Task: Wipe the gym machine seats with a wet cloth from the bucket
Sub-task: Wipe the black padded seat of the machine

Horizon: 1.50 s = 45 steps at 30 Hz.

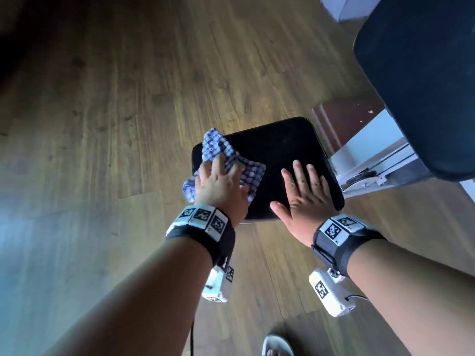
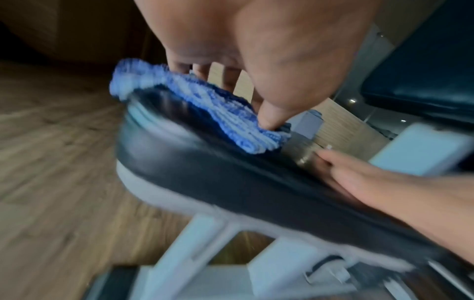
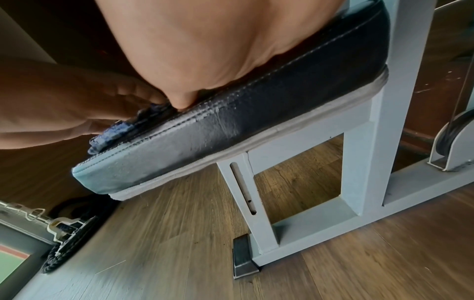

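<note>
Gym: padded machine seat (image 1: 277,150), white steel frame (image 3: 364,142), cable pulley (image 3: 454,130).

Seat (image 3: 256,113): black leather-like upholstery, glossy, stitched seams, pale trim at 6 o'clock edge. Cloth (image 1: 232,160): blue-white checked woven fabric, ribbed texture. Frame (image 3: 364,142): pale painted metal, matt. Floor (image 1: 115,98): wood-grain planks, slight sheen.

Under your hands is a black padded seat (image 1: 277,150). A blue checked cloth (image 1: 231,160) lies on it under your left hand (image 1: 218,183). Your right hand (image 1: 305,191) lies flat on it, just beside.
</note>
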Tool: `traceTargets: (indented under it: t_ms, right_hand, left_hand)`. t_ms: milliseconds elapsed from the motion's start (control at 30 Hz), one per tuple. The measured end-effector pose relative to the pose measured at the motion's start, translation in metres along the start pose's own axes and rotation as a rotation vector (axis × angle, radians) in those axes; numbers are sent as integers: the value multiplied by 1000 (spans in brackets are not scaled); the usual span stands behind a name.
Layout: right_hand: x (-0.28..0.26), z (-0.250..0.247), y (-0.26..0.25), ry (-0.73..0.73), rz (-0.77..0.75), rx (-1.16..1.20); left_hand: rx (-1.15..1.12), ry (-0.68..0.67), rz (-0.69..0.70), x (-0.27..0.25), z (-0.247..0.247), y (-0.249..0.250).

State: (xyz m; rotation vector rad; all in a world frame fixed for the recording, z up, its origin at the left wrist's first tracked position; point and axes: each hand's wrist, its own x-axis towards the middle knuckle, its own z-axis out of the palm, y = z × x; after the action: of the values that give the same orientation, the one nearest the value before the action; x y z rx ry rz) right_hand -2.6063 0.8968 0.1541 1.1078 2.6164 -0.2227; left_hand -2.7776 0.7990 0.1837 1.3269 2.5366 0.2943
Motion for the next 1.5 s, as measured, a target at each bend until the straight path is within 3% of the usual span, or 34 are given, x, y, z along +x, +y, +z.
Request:
traceTargets:
  t_ms: [133, 200, 267, 367, 533, 700, 1000, 1267, 1500]
  right_hand:
    - [2, 3, 1, 3, 4, -5]
    - [3, 3, 1, 0, 11, 5]
    - [3, 3, 0, 1, 13, -3]
    - [1, 2, -2, 3, 16, -22]
    - [1, 4, 0, -19, 26, -40]
    - [1, 4, -2, -19, 26, -46]
    - [3, 4, -3, -14, 35, -61]
    - [0, 4, -3, 1, 25, -48]
    - [1, 5, -2, 9, 34, -48]
  left_hand:
    - [10, -4, 232, -30, 17, 13]
    - [7, 37, 210, -26, 15, -8]
    - [-25, 79, 40, -12, 8, -33]
    - [-409, 51, -346, 5, -4, -51]
    - [-716, 188, -477, -30, 8, -43]
    - [-827, 156, -444, -76, 27, -51]
    - [-726, 185, -486, 6, 10, -55]
    - [-715, 201, -362, -67, 26, -55]
    - [-705, 226, -414, -1, 6, -62]
